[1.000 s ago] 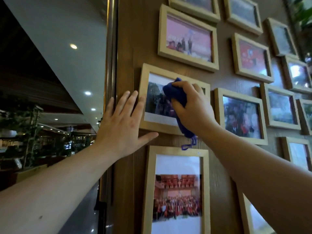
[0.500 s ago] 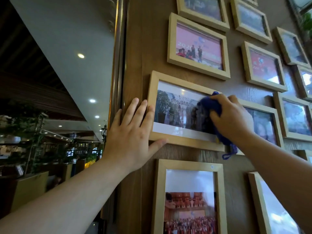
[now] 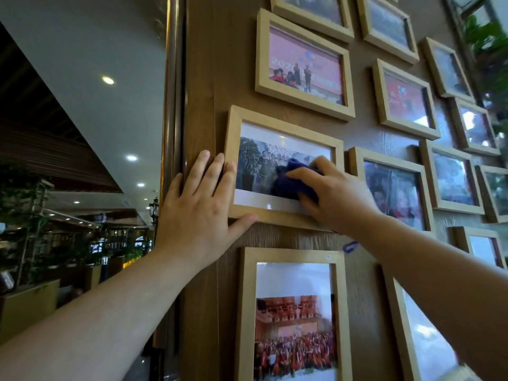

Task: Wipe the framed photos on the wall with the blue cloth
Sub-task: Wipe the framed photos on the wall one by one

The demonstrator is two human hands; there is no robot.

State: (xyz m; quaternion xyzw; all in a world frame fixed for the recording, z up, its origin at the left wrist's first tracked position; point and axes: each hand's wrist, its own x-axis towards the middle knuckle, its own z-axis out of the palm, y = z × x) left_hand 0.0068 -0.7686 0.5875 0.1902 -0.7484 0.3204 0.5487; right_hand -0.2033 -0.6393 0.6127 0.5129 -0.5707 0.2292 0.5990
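A light wooden framed photo (image 3: 277,125) hangs on the brown wood wall, in the leftmost column. My right hand (image 3: 338,196) presses a dark blue cloth (image 3: 288,182) against the lower right of its glass; the cloth's small loop (image 3: 349,247) dangles below my wrist. My left hand (image 3: 200,213) lies flat with fingers spread on the frame's left edge and lower left corner, thumb under the bottom rail. Part of the cloth is hidden under my right hand.
Several more framed photos cover the wall: a pink one above (image 3: 302,64), a tall one below (image 3: 294,320), others to the right (image 3: 395,188). The wall ends at a metal-trimmed corner (image 3: 171,105) on the left, with an open hall and plants (image 3: 27,215) beyond.
My right hand has swept the cloth across the glass, first rightward, then back toward the lower middle. My left hand has stayed on the frame's left edge. The view has shifted slightly.
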